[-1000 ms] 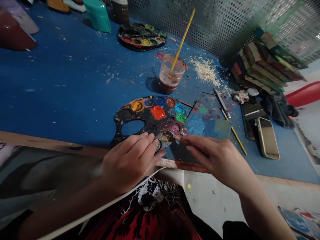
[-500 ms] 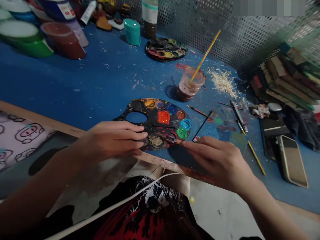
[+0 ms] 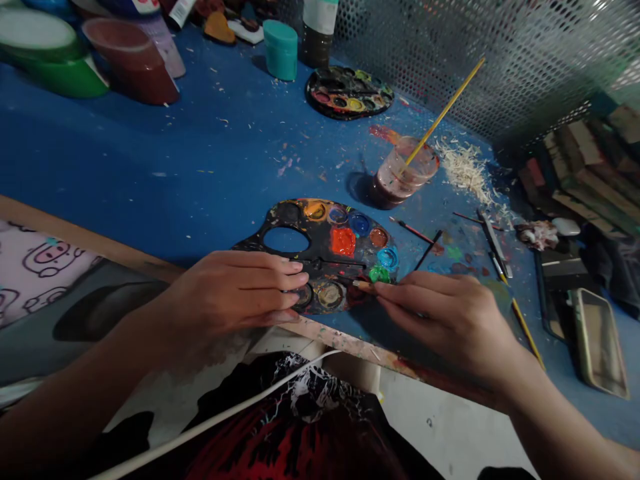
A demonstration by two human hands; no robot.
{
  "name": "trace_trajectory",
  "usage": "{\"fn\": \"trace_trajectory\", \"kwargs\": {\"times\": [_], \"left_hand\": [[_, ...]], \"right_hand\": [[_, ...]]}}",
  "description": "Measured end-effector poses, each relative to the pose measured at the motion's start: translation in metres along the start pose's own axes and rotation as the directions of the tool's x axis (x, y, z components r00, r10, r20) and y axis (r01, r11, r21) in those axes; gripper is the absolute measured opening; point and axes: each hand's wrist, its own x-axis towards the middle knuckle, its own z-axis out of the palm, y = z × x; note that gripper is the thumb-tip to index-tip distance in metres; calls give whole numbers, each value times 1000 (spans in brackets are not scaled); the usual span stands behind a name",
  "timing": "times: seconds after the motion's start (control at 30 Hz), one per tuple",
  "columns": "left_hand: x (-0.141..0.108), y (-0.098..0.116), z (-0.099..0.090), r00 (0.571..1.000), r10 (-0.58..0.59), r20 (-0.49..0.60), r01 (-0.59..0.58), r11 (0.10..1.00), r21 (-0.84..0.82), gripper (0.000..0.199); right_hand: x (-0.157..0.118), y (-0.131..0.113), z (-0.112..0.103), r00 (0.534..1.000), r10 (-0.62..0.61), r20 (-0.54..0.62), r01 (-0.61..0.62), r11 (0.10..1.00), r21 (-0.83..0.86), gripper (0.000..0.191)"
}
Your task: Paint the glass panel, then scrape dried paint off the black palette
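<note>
A black paint palette [image 3: 320, 252] with round wells of orange, blue, brown, green and red-orange paint lies at the table's front edge. My left hand [image 3: 250, 287] grips its near left side, fingers together on top and the thumb out of sight. Between the pinched fingertips of my right hand [image 3: 440, 307] is a paintbrush [image 3: 365, 286], its bristle end over the lower right wells beside the green paint [image 3: 379, 274]. Most of the brush's handle is hidden by the hand.
A clear cup [image 3: 403, 175] of murky water holds a yellow-handled brush. Behind it lies a second palette [image 3: 350, 93]. Brushes, wood shavings [image 3: 465, 173] and a phone [image 3: 600, 343] are to the right. Paint tubs [image 3: 135, 63] and a teal jar [image 3: 280, 52] stand at the back left.
The view has shifted, so the table things appear further right. The brush tip in my right hand has moved slightly up the palette, closer to the green well. My left hand keeps its place.
</note>
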Motion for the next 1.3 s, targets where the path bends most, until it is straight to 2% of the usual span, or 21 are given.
{"fn": "trace_trajectory", "kwargs": {"times": [0.07, 0.13, 0.33, 0.43, 0.53, 0.63, 0.87, 0.97, 1.1, 1.3], "left_hand": [[1, -3, -2, 990, 118, 74, -115, 993, -40, 21], [3, -3, -4, 977, 185, 103, -181, 982, -54, 27], [10, 5, -6, 969, 244, 45, -245, 969, 15, 21], [14, 8, -5, 963, 270, -12, -270, 963, 13, 20], [13, 7, -3, 973, 228, -11, -229, 971, -74, 27], [9, 6, -1, 987, 159, 33, -153, 978, -138, 34], [0, 3, -1, 989, 150, 5, -149, 986, -79, 49], [1, 4, -1, 991, 132, 6, -131, 987, -95, 44], [6, 6, -2, 979, 203, -12, -203, 979, -34, 32], [12, 8, -2, 958, 286, -29, -285, 957, 54, 10]], "right_hand": [[3, 0, 0, 1000, -9, -4, 9, 1000, -2, 23], [5, 1, 0, 1000, -24, 10, 24, 1000, -3, 22], [7, 2, 1, 999, -48, -9, 48, 999, -4, 22], [5, 5, -5, 998, -55, 37, 56, 998, -17, 22], [2, 7, -10, 997, -60, 58, 62, 997, -42, 21], [0, 9, -9, 997, -69, 24, 70, 997, -44, 19], [-10, 10, -1, 997, -49, -55, 48, 999, -23, 15], [-7, 7, 2, 997, -46, -57, 45, 999, -14, 17], [0, 4, 3, 997, -60, -37, 60, 998, -5, 22], [0, 6, -1, 998, -61, 2, 61, 998, -2, 17]]}}
